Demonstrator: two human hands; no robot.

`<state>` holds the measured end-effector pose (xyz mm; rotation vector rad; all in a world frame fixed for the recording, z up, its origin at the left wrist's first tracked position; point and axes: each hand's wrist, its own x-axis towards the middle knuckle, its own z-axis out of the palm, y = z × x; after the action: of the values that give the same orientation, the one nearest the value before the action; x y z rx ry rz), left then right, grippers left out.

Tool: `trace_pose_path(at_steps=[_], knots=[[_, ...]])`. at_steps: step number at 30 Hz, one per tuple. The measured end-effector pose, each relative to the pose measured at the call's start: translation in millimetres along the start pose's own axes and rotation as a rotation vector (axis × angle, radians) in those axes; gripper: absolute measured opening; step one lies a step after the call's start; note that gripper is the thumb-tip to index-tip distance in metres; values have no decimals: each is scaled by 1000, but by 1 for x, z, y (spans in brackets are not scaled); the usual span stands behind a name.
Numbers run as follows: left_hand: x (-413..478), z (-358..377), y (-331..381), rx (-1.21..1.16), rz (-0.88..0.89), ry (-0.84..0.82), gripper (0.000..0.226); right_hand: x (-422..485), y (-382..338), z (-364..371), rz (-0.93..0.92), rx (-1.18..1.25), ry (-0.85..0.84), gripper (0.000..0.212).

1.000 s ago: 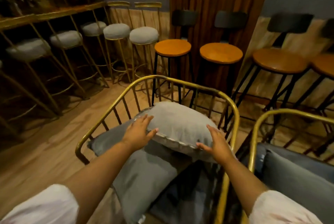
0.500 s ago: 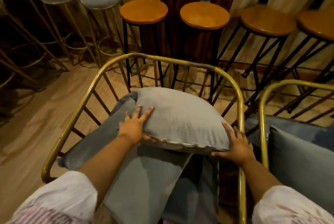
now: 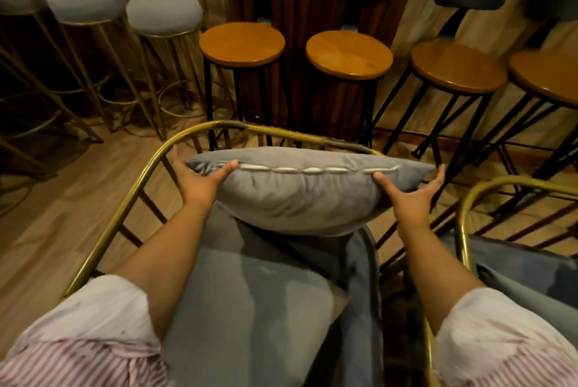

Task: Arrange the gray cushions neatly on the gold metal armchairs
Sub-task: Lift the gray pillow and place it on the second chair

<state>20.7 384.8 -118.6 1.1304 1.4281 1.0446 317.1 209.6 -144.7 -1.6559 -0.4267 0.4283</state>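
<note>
A plump gray square throw cushion with a pale zipped seam (image 3: 308, 189) is held up between the two hands, stood on edge with the seam turned upward. The left hand (image 3: 197, 181) is clamped on its left end, thumb laid across the seam and fingers hidden behind the fabric; the right hand (image 3: 413, 191) is clamped on the right end in the same way, fingertips showing past the far corner. Both hands are therefore closed on the cushion, one at each end.

Half a second ago the cushion was lying tilted and nearly flat under the palms; it has since been lifted and rotated upright, and brought closer to the curved gold metal backrest rail of the armchair (image 3: 131, 199) that runs just beyond the hands. Its lower edge is seen resting on, or just touching, the flat gray seat cushion (image 3: 250, 308) spread beneath the forearms; true contact cannot be confirmed.

This change is judged to mean that the cushion is being stood against the backrest as a back pillow, so the placing step is nearly finished. What is left is a push back against the black spindles and a centring between the two sides of the rail. To the right of the right hand, a second gold armchair (image 3: 463, 217) with its own gray cushion (image 3: 525, 274) is partly seen. Beyond the hands, wooden-topped black stools (image 3: 242, 44) and gray padded gold stools (image 3: 164, 13) are lined along the wall.
</note>
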Motion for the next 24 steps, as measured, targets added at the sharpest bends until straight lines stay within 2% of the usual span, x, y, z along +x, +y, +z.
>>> trace_pose_path(at_steps=[3,6,7,9,10,12,15,18,20,23,24], knots=[[21,17,-13,-29,-7,-24,111,18,14,16,53,41,-50,115],[44,30,-30,-24,30,-23,122,36,35,27,89,37,-174,128],[49,34,-35,-21,47,-45,121,42,45,29,90,23,-224,127],[56,44,-47,8,71,-95,93,53,64,30,65,-47,-311,111],[62,49,-59,37,86,-118,82,58,75,30,56,-96,-336,109],[71,58,-81,115,129,-150,80,67,92,33,55,-172,-367,114],[79,61,-96,138,152,-194,84,76,105,41,100,-161,-374,122],[78,60,-92,134,131,-189,87,76,108,44,120,-88,-344,118],[71,57,-81,109,104,-177,92,67,98,42,116,-52,-296,116],[62,49,-47,101,39,-204,114,56,63,38,89,-36,-257,112],[57,46,-32,101,53,-204,111,52,46,35,76,-39,-246,116]])
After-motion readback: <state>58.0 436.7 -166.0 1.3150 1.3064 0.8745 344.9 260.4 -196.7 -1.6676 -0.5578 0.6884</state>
